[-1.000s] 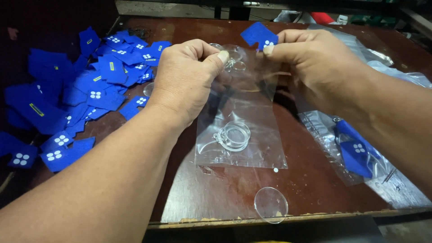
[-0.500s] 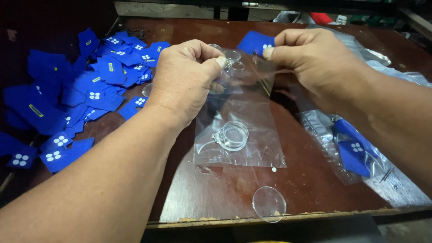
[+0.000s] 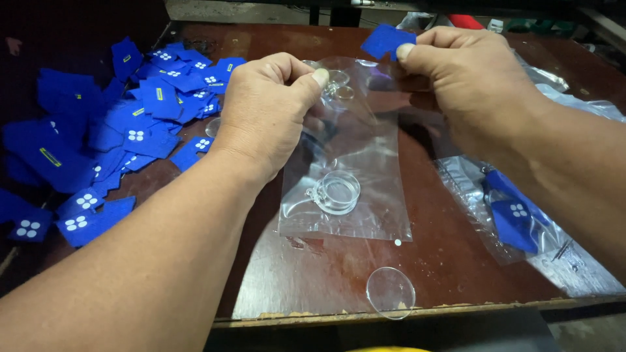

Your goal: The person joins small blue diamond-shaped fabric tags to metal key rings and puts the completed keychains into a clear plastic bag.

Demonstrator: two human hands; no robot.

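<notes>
Brown table (image 3: 456, 274) edge near—both hands pinch clear bag (image 3: 352, 169) top, right (image 3: 469, 78) also blue patch (image 3: 386, 40).

A clear bag (image 3: 345, 176) hangs over the desk (image 3: 313, 274) mid-frame, with a clear ring piece inside at its bottom. At right, another clear bag (image 3: 515, 215) lies flat, holding blue tags. A heap of blue tags (image 3: 117, 130) with white dots and yellow marks lies at left.
</notes>
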